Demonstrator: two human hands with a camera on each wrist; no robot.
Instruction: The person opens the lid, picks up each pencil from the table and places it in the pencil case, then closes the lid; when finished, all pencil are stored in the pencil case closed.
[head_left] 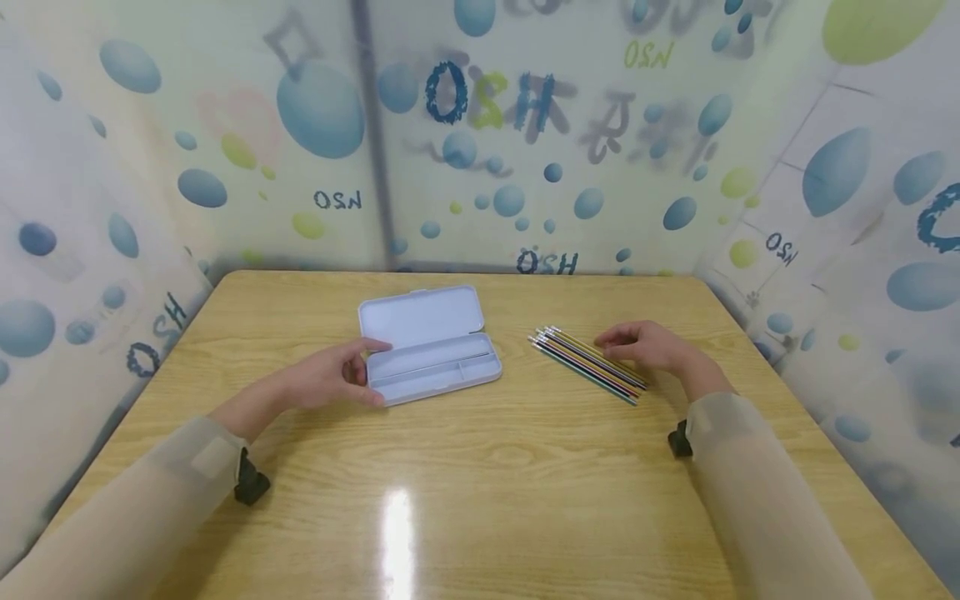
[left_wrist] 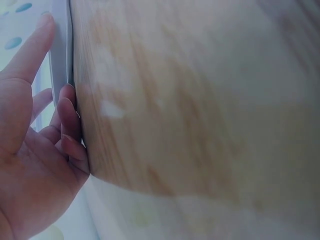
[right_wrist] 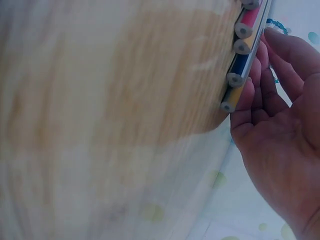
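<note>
An opened white pencil case (head_left: 435,367) lies on the table, its lid (head_left: 423,317) folded back and its tray bare of pencils. My left hand (head_left: 330,379) holds the case's left end, thumb at the near corner and forefinger at the far one. In the left wrist view, its other fingers (left_wrist: 70,117) bend beside the case's edge. To the right lies a slanting row of several pencils (head_left: 585,362) in different colours. My right hand (head_left: 648,346) is at their right side, fingers loosely bent. In the right wrist view, its fingertips (right_wrist: 245,95) rest against the outermost yellow pencil (right_wrist: 232,99).
The wooden table (head_left: 480,483) reaches to patterned curtain-like walls (head_left: 480,192) at the back and both sides. A thin divider (head_left: 435,367) and a short cross wall split the case's tray into compartments. Dark wrist devices (head_left: 251,479) sit under both sleeves.
</note>
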